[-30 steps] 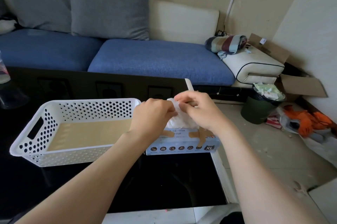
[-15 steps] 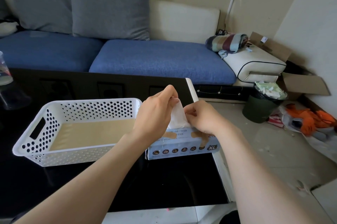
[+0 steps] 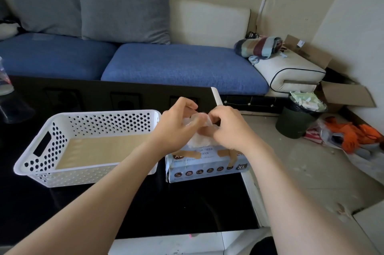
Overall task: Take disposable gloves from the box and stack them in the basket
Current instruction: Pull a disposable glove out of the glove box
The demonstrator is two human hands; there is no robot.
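A light blue glove box (image 3: 207,164) marked XL, patched with brown tape, lies on the black table just right of a white perforated basket (image 3: 62,130). A bunch of clear disposable gloves (image 3: 197,139) sticks up out of the box top. My left hand (image 3: 176,128) and my right hand (image 3: 230,128) meet above the box, and both pinch a thin clear glove (image 3: 200,119) between their fingertips. The basket holds only a tan liner on its floor.
The black glass table (image 3: 145,202) ends at a white edge right of the box. A blue sofa with grey cushions (image 3: 124,5) runs behind. A full dark green bin (image 3: 297,121), cardboard boxes and orange cloth lie on the floor at right. A plastic cup (image 3: 4,80) stands far left.
My left hand drew a glove up out of the box while the right hand stayed low at the opening. Now both hands have come together above the box, pinching the glove.
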